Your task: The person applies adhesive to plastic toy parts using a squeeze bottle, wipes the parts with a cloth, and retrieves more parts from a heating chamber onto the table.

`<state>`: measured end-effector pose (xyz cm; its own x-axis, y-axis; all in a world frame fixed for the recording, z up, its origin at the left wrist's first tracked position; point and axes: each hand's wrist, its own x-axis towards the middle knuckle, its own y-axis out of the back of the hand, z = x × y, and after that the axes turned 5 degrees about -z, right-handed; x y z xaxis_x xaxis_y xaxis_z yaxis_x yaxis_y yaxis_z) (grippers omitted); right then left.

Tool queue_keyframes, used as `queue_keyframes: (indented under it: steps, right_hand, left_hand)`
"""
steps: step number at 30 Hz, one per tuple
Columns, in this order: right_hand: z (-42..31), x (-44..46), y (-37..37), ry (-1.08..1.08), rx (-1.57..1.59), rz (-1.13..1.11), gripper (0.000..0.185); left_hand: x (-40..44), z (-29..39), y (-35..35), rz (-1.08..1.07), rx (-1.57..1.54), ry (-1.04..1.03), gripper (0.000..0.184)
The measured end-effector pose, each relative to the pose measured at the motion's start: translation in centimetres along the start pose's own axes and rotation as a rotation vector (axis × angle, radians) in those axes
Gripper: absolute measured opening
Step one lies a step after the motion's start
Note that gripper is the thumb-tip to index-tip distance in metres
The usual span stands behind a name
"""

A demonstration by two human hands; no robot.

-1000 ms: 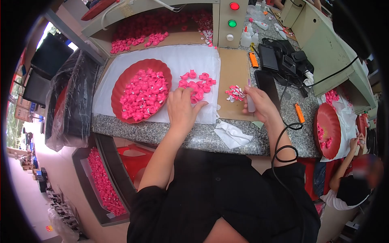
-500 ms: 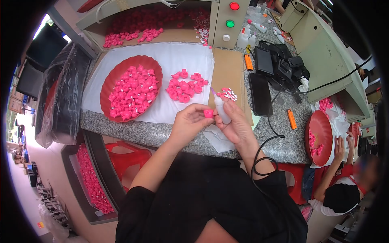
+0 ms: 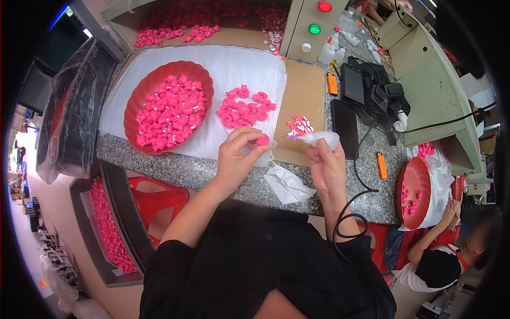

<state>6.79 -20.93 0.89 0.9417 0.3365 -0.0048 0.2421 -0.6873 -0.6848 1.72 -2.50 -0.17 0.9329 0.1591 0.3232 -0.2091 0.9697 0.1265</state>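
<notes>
Between thumb and fingertips, my left hand pinches a small pink plastic piece above the front edge of the white sheet. My right hand is closed around a white squeeze bottle, tilted flat with its thin purple tip pointing left. That tip is over or beside a small heap of tiny pink and white pieces on the cardboard; I cannot tell whether it touches them. Beyond my left hand lies a loose group of pink cup-shaped pieces. A red fluted bowl full of pink pieces stands to the left.
A crumpled white tissue lies at the counter's front edge. To the right are a black phone, orange cutters and a black cable. A grey bin of pink pieces is lower left. A co-worker sits at right.
The bottle has swung from upright beside the pink piece to lying sideways, farther right. My hands have moved apart, the left one slightly left and up with its pink piece.
</notes>
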Motion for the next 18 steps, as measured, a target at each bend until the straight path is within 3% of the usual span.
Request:
queue_keyframes:
  steps: [1,7,18]
  right_hand:
    - [-0.2,-0.2,-0.1,0.052,-0.103,-0.003,0.022]
    - [0.9,-1.1,-1.4,0.159,-0.425,-0.019,0.023]
    - [1.8,-2.3,-0.3,0.255,-0.740,-0.172,0.024]
  left_hand:
    - [0.1,0.1,0.0,-0.010,0.133,-0.058,0.021]
    - [-0.7,-0.9,-0.7,0.036,0.092,-0.009,0.023]
    - [-0.9,-1.4,-0.7,0.032,0.123,0.015,0.023]
